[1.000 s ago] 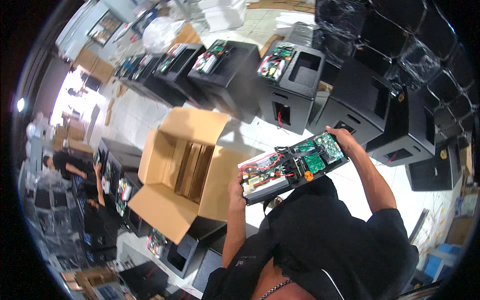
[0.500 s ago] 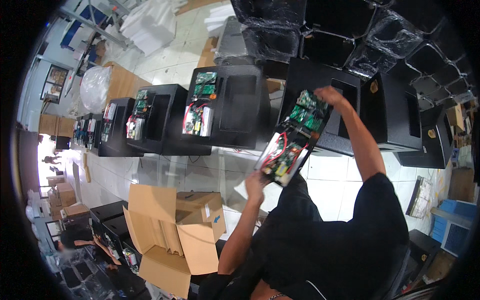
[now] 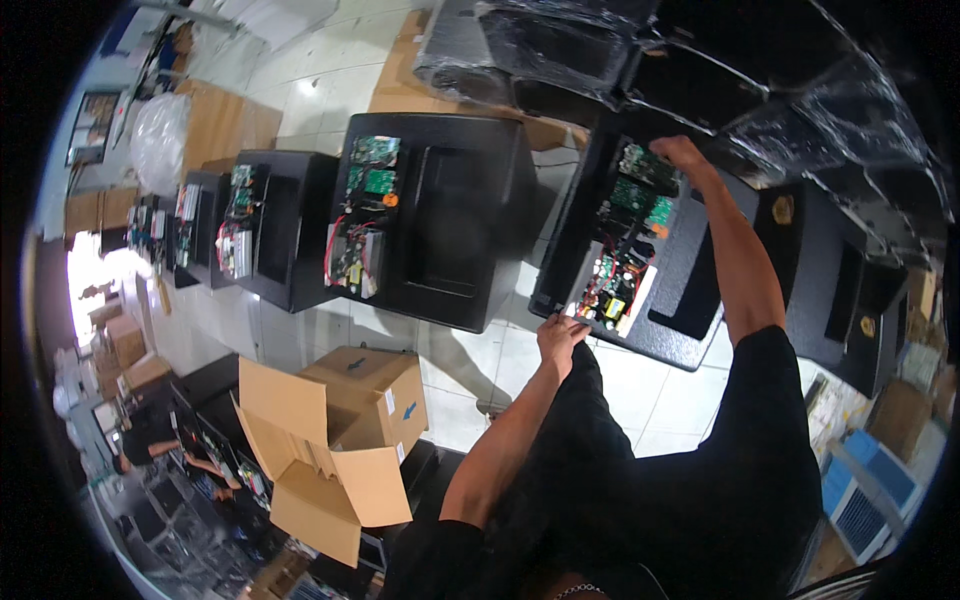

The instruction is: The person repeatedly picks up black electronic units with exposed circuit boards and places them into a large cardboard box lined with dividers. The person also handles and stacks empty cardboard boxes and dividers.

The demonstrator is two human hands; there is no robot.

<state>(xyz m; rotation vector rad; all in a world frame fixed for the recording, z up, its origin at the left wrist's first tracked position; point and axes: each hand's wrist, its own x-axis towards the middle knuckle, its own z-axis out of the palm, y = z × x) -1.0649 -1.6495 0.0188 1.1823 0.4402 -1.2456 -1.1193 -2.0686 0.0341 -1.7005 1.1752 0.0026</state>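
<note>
A long circuit board module [image 3: 627,240] with green boards, red wires and a yellow part lies over the left side of a black speaker cabinet [image 3: 690,275] in front of me. At its near end, my left hand [image 3: 562,338] has fingers and thumb closed on the module's edge. My right hand [image 3: 680,153] is closed round the far end, its fingertips partly hidden. Left of this stands another black cabinet [image 3: 440,220] carrying a similar board module [image 3: 365,220].
More black cabinets [image 3: 290,225] with boards run off to the left. An open cardboard box [image 3: 370,485] stands at lower left, with a person [image 3: 150,450] working beyond it. Plastic-wrapped black cabinets [image 3: 700,60] are stacked at the back; a blue-framed unit [image 3: 870,490] stands at right.
Both hands have brought the tilted module down onto the cabinet, where it now lies straighter along the left side. My view has shifted, with the cabinets appearing larger.
</note>
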